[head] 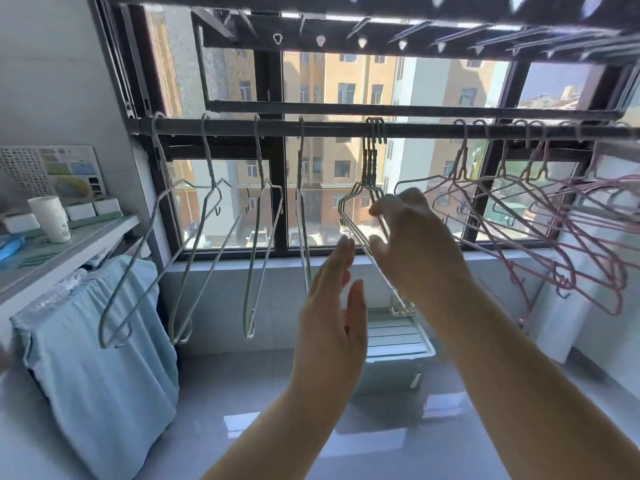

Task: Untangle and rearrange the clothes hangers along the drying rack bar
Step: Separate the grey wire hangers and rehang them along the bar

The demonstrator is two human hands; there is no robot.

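Observation:
A dark drying rack bar (332, 128) runs across the window. Several pale green hangers (258, 237) hang spaced along its left half. A tight bunch of three green hangers (371, 157) hangs at the middle. Pink hangers (568, 237) crowd and overlap on the right. My right hand (415, 237) reaches into the middle bunch, its fingers curled round the shoulder wires. My left hand (332, 306) is raised just below and left of it, fingers straight, holding nothing, close to the bunch's lower wire.
A light blue cloth (104, 341) drapes over a rail at the left under a shelf with a white cup (52, 218). A white-lidded box (394, 344) stands on the floor below the window. A second rack with clips (381, 32) hangs overhead.

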